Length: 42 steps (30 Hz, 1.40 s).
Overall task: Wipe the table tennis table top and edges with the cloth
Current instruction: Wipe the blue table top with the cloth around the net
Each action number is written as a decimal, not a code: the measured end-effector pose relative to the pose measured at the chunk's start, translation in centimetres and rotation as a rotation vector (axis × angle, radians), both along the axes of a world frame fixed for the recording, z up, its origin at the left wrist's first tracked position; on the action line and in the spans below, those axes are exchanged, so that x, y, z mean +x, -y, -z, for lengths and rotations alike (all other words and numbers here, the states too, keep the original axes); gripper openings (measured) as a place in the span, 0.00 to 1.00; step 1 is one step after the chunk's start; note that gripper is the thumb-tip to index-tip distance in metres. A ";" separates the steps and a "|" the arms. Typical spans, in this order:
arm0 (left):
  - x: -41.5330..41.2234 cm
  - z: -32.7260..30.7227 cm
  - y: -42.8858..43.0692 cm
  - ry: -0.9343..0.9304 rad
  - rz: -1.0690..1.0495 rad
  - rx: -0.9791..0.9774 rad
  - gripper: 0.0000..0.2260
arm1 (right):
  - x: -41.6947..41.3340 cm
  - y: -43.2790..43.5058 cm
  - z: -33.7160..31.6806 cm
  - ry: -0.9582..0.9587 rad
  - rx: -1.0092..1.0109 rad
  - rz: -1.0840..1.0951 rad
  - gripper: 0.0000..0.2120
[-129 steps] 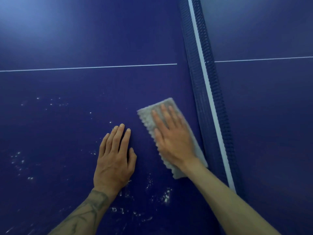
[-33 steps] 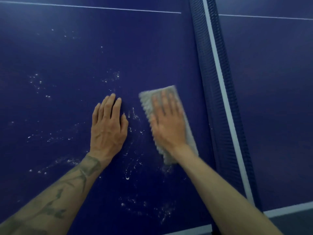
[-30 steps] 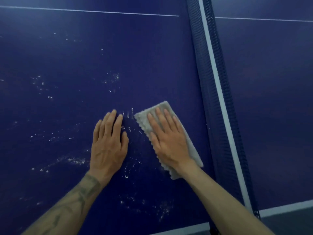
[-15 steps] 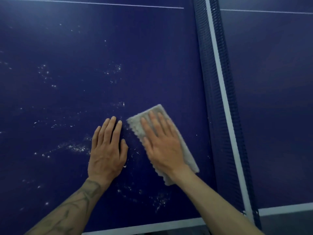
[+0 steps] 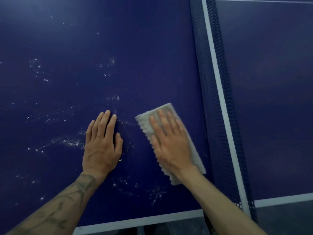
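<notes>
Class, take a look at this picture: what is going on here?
A person is wiping a blue table for table tennis. The right hand presses a grey cloth flat on the top, close beside the net. The left hand rests flat on the bare top next to it. White specks lie to the left and nearer the white edge line, not yet wiped.
</notes>
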<state>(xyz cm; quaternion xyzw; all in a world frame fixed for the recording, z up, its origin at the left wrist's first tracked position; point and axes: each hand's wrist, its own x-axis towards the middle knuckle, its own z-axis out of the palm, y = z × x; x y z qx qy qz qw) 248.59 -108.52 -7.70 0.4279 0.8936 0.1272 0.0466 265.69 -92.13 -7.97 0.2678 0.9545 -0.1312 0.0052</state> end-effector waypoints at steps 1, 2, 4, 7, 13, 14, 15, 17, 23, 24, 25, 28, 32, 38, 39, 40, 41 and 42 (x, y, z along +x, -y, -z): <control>0.0 0.0 0.0 0.005 -0.004 -0.002 0.25 | 1.2 -1.2 -0.1 0.024 0.011 0.056 0.30; 0.0 0.0 0.0 0.009 -0.007 -0.001 0.25 | 1.9 -2.6 -0.2 0.050 0.020 0.114 0.30; 0.0 -0.1 0.0 0.018 -0.010 0.006 0.25 | 1.4 -5.2 -0.4 0.072 0.019 0.249 0.30; 0.1 -0.3 0.0 0.025 -0.010 0.011 0.25 | -2.2 -6.0 -0.6 0.047 0.008 0.399 0.30; 0.2 -0.5 0.1 0.031 -0.007 0.014 0.25 | 1.9 -1.3 -0.3 0.048 0.032 0.152 0.29; 0.3 -0.6 0.1 0.033 -0.009 0.012 0.25 | 3.1 -1.9 -0.5 0.060 0.027 0.181 0.29; 0.3 -0.7 0.1 0.034 -0.010 0.014 0.25 | 3.6 -2.9 -0.7 0.069 0.019 0.221 0.29; 0.3 -0.7 0.0 0.041 -0.008 0.020 0.25 | 2.6 -5.3 -0.9 0.067 -0.023 0.314 0.29; 0.2 -0.4 0.2 0.026 -0.003 0.020 0.24 | -1.0 -2.8 -0.7 0.046 0.019 0.235 0.31; 0.2 -0.4 0.2 0.024 -0.002 0.020 0.24 | 0.2 -1.2 -0.6 0.040 0.031 0.156 0.30; 0.2 -0.4 0.2 0.025 -0.002 0.020 0.24 | 1.8 0.1 -0.6 0.037 0.040 0.098 0.30; 0.3 -0.5 0.2 0.025 -0.003 0.020 0.24 | 6.5 0.5 -0.7 0.058 0.019 0.126 0.30; 0.3 -0.6 0.0 0.022 0.002 0.030 0.24 | 4.5 -2.2 -0.9 0.043 -0.019 0.390 0.29; 1.2 -1.0 1.3 0.007 0.010 0.067 0.23 | 1.5 3.4 -0.2 -0.003 0.016 0.153 0.30; 1.5 -1.2 2.1 0.002 0.016 0.071 0.23 | 3.2 4.6 -0.1 -0.010 0.027 0.097 0.30; 1.8 -1.3 3.0 -0.005 0.023 0.074 0.23 | 5.0 5.2 -0.1 0.001 0.033 0.080 0.29; 2.0 -1.4 4.0 -0.012 0.032 0.073 0.24 | 6.7 5.2 -0.2 0.030 0.036 0.101 0.30; 2.2 -1.5 5.0 -0.019 0.044 0.066 0.24 | 8.0 4.5 -0.4 0.059 0.032 0.148 0.30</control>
